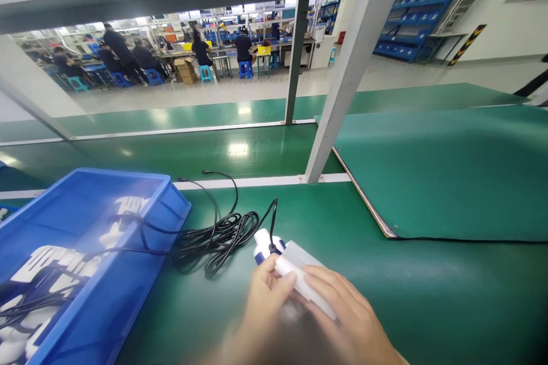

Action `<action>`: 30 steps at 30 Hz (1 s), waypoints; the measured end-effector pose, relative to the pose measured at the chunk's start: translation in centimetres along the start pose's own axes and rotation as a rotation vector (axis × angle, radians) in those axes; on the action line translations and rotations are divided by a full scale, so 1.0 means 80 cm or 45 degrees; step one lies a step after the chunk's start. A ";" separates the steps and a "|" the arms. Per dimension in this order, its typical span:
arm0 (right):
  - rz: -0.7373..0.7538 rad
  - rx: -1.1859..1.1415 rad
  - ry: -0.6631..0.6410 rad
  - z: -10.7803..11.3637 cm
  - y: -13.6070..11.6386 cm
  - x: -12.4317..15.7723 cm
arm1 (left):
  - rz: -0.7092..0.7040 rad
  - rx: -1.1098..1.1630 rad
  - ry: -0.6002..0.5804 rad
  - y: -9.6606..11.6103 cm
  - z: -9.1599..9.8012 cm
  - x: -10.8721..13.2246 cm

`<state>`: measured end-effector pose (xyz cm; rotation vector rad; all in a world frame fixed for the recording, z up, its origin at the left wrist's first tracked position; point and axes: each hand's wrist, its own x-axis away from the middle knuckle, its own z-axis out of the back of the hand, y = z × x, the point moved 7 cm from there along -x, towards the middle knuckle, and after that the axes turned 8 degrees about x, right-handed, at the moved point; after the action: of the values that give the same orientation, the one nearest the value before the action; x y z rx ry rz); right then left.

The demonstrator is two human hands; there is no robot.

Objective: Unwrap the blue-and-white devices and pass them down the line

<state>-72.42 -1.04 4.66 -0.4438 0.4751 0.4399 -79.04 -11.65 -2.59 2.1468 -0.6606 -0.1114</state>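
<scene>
My left hand [266, 292] is closed, thumb and fingers pinching the near end of a white, roughly tubular piece [286, 266]. The fingers of my right hand [349, 311] lie bent over the same piece from the right, gripping its side. A flat whitish part [305, 254] shows just behind it. Right beyond my fingers sits a white-and-blue plastic device [261, 239] with a black cord entering it; whether it joins the piece in my hands I cannot tell. The underside of the held piece is hidden by my hands.
Looped black cable [222, 234] lies left of my hands and runs into a blue bin [141, 274] holding several white-and-blue devices. A raised green board [449, 177] is at right. A grey post [342, 80] rises from the bench. People [120, 51] work in the background.
</scene>
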 end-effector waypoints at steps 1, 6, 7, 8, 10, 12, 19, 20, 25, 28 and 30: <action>-0.060 -0.083 0.047 0.002 0.005 0.001 | -0.045 -0.006 -0.043 0.006 -0.002 0.001; -0.768 -0.538 0.144 0.013 0.047 0.014 | -0.337 -0.424 -0.008 0.043 0.001 0.009; -0.896 -0.645 0.091 0.009 0.051 0.017 | -0.317 -0.483 -0.027 0.045 -0.001 0.010; -0.982 -0.762 0.025 0.003 0.051 0.019 | -0.279 -0.519 -0.068 0.044 -0.005 0.011; -1.038 -0.987 -0.113 -0.009 0.047 0.020 | -0.188 -0.567 -0.147 0.040 -0.015 0.011; -1.038 -1.126 -0.186 -0.019 0.045 0.023 | -0.113 -0.581 -0.137 0.037 -0.019 0.009; -0.595 -0.740 -0.097 0.008 0.049 0.024 | 0.086 -0.506 0.010 0.024 -0.018 0.004; -0.554 -0.700 -0.133 0.011 0.047 0.023 | 0.096 -0.528 0.027 0.023 -0.018 0.005; -0.625 -0.722 -0.189 0.017 0.044 0.014 | 0.146 -0.608 0.024 0.014 -0.016 0.010; -0.712 -0.617 -0.165 0.015 0.050 0.017 | 0.170 -0.558 -0.028 0.010 -0.019 0.010; -0.683 -0.550 -0.086 0.019 0.052 0.019 | 0.174 -0.505 -0.103 0.009 -0.023 0.008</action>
<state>-72.71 3.57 3.83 -0.9410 0.1763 0.0307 -78.22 -10.98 -0.79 1.7194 -0.7601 -0.2363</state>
